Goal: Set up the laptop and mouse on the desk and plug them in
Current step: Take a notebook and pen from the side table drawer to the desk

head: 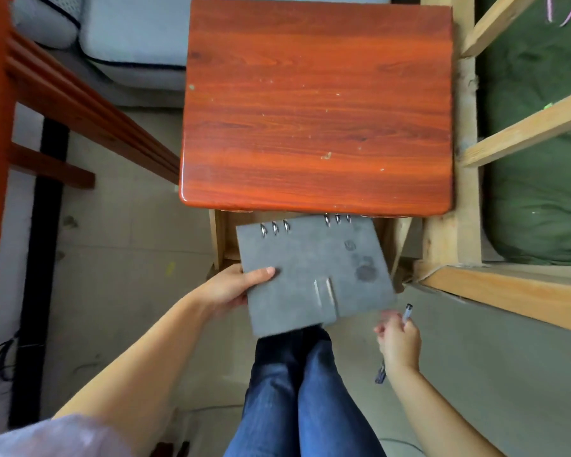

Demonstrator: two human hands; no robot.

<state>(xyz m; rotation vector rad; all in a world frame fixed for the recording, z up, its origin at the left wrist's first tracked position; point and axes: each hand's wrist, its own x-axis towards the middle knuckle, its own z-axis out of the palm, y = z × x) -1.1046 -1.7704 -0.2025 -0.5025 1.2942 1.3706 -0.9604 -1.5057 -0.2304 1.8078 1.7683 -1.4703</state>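
A small reddish wooden desk stands in front of me with a bare top. Below its near edge I hold a grey ring-bound notebook; my left hand grips its left edge, thumb on the cover. To the right of the notebook, my right hand is closed around a pen whose tip points up. No laptop or mouse shows in this view.
A pale wooden frame with green bedding stands right of the desk. A red-brown wooden rail runs along the left, and a grey cushion lies behind it. Black cables lie on the floor at far left. My legs in jeans are below.
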